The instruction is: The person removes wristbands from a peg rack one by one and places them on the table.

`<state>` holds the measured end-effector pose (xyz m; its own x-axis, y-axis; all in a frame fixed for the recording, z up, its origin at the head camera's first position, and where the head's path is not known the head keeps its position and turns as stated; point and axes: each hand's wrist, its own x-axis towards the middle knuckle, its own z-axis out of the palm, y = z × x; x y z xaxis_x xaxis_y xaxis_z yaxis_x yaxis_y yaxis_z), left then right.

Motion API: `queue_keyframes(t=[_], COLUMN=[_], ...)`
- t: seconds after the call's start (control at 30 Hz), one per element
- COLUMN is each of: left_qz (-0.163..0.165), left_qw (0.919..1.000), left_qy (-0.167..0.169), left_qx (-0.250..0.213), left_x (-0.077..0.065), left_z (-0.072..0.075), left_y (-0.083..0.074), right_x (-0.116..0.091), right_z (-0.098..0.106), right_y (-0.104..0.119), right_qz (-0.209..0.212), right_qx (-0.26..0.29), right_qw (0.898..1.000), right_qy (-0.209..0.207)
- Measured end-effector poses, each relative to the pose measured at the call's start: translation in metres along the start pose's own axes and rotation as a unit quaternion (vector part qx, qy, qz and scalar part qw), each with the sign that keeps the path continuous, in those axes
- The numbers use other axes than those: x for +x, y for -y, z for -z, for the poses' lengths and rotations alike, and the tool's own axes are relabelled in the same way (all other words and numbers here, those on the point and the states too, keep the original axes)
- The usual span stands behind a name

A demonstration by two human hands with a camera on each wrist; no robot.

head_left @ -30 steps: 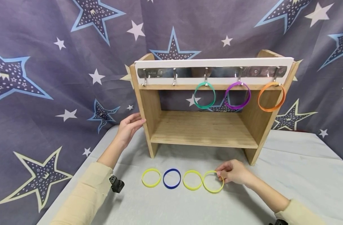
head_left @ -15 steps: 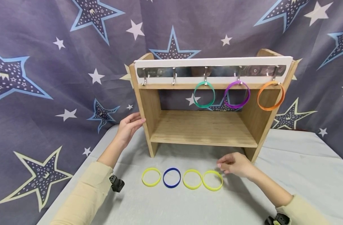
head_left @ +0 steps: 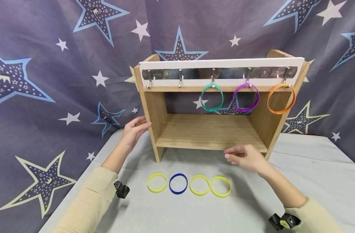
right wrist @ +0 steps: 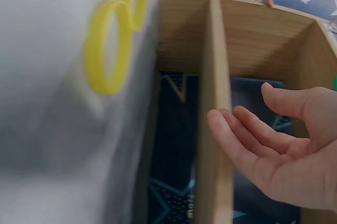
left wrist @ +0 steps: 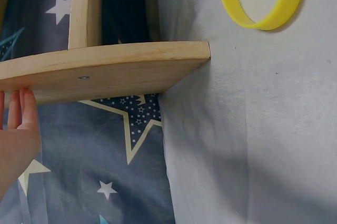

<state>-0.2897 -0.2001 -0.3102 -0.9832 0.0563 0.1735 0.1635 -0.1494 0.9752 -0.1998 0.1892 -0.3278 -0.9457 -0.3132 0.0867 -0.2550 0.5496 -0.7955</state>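
My left hand (head_left: 132, 133) rests its fingertips against the outer left side of a wooden shelf unit (head_left: 212, 132); the left wrist view shows the fingers touching that panel (left wrist: 121, 71). In front of the shelf's lower right my right hand (head_left: 246, 158) is raised, holding nothing; in the right wrist view its thumb and fingers stand apart. Below it on the table lie a yellow wristband (head_left: 220, 195) and another yellow wristband (head_left: 199, 194), nearly touching. Further left are a blue wristband (head_left: 178, 192) and a third yellow wristband (head_left: 157, 191).
A white rail (head_left: 221, 63) with a metal hook strip runs along the shelf's top. A green band (head_left: 202, 103), a purple band (head_left: 235, 105) and an orange band (head_left: 277, 112) hang from its right-hand hooks. A star-patterned curtain (head_left: 63, 106) stands behind the grey-white table cover (head_left: 171, 216).
My right hand lets go of the rightmost yellow wristband, which now lies flat on the table, and has risen away from it toward the shelf. The left hand stays at the shelf's side.
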Motion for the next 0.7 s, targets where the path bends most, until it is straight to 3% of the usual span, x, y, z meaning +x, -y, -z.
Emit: queue_keyframes(t=[0.33,0.7], left_qz=[0.0,-0.004], left_qw=[1.0,1.0], left_qy=[0.001,0.003], left_qx=[0.006,-0.002], left_x=[-0.001,-0.001], left_z=[0.001,0.001], left_y=[-0.001,-0.001], right_x=[0.002,0.0], right_z=[0.022,0.031], right_y=[0.028,0.067], right_qz=[0.03,0.062], right_qx=[-0.053,-0.086], right_qw=[0.997,0.99], right_qy=[-0.049,-0.09])
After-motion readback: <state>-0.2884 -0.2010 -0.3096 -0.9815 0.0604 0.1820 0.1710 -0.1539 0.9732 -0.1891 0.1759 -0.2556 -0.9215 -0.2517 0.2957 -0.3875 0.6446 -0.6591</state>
